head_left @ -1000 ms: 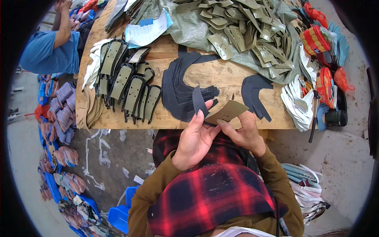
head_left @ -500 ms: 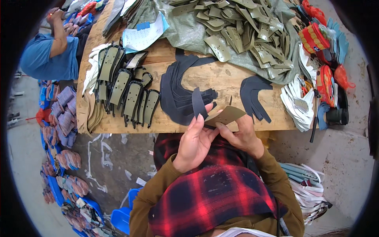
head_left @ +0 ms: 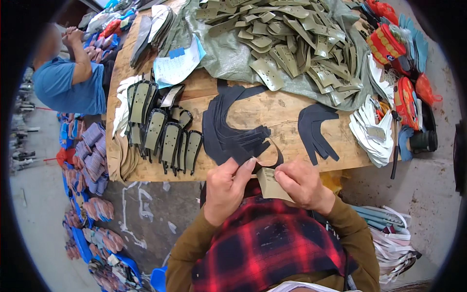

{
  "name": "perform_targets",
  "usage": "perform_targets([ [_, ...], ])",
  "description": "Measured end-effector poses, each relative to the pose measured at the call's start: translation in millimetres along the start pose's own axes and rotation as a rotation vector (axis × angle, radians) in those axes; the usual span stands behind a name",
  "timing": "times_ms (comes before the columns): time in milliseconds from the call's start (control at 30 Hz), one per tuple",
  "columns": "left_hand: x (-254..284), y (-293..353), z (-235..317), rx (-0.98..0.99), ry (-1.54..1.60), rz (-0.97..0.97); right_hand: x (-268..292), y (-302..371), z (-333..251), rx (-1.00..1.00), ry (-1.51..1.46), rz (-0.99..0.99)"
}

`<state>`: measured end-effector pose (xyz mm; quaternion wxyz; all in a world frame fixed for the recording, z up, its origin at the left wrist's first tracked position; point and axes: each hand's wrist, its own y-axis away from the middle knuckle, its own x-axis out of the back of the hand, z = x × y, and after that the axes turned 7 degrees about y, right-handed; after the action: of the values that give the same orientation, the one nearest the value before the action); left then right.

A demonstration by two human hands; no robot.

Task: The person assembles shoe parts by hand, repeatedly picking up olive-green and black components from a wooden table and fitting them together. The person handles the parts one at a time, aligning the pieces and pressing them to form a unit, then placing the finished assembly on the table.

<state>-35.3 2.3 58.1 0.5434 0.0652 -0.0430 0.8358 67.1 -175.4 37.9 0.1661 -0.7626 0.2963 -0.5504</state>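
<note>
At the table's front edge my right hand is closed around a curved olive plate, thumb on its upper end. A narrow dark fabric strip bends in a loop from that end of the plate toward my left hand. My left hand is closed, thumb and forefinger pinching the strip. Just beyond lies a fanned stack of dark curved strips, and a smaller bunch of dark strips is to its right. Several olive plates with dark edging stand bunched at the left.
A big heap of olive plates lies on a grey-green sheet at the back. White pieces sit at the right edge, tan pieces at the left. A paper sheet lies behind. A person in blue sits far left.
My left hand has turned from palm-up to a knuckles-up pinch. The olive plate has tilted downward and come closer to me, and the strip now loops to the right. The view has shifted slightly.
</note>
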Motion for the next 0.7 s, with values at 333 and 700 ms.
perform_targets([
  [333,-9.5,12.1,6.5,-0.189,-0.194,0.017,-4.3,9.0,-1.3,-0.081,0.048,-0.066],
  [700,-5.2,20.9,19.2,-0.14,-0.303,-0.035,-19.7,12.3,-7.5,-0.151,0.101,-0.037],
])
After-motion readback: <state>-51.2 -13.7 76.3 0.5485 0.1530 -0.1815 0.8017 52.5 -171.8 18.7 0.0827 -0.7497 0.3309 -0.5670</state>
